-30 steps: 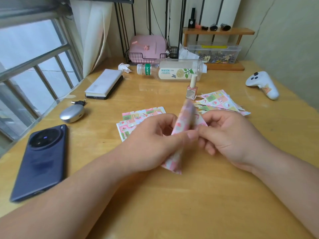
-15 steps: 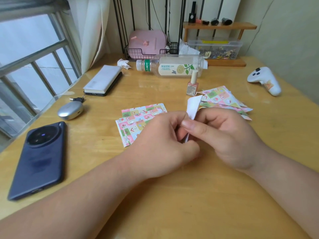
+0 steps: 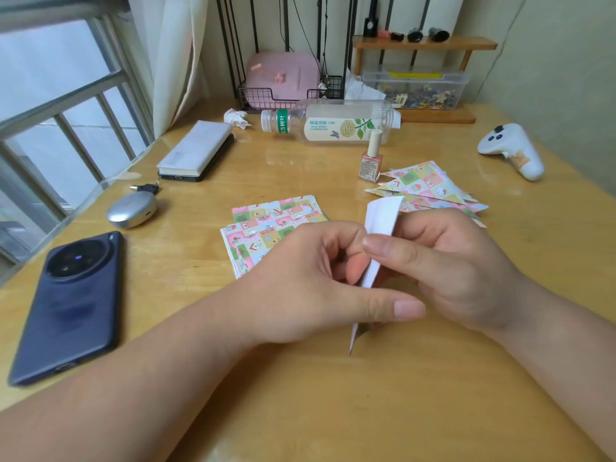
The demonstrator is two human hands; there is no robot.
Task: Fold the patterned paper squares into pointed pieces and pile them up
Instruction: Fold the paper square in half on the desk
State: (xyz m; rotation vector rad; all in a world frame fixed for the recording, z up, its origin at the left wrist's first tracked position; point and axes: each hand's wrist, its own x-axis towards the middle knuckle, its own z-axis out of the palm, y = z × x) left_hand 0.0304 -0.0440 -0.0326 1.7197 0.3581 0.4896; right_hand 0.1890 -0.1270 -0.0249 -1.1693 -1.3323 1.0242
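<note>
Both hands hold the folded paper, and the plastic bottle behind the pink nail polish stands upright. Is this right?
No: the head view shows the clear plastic bottle lying on its side behind the pink nail polish bottle. The left hand and right hand hold the folded white paper.

Soft, even daylight is entering through the barred glass window [image 3: 56, 105] at left and laying a pale sheen across the glossy light-wood tabletop [image 3: 333, 411]. Wide-angle distortion is bending the frame edges, and blur is softening the upper left corner.
</note>
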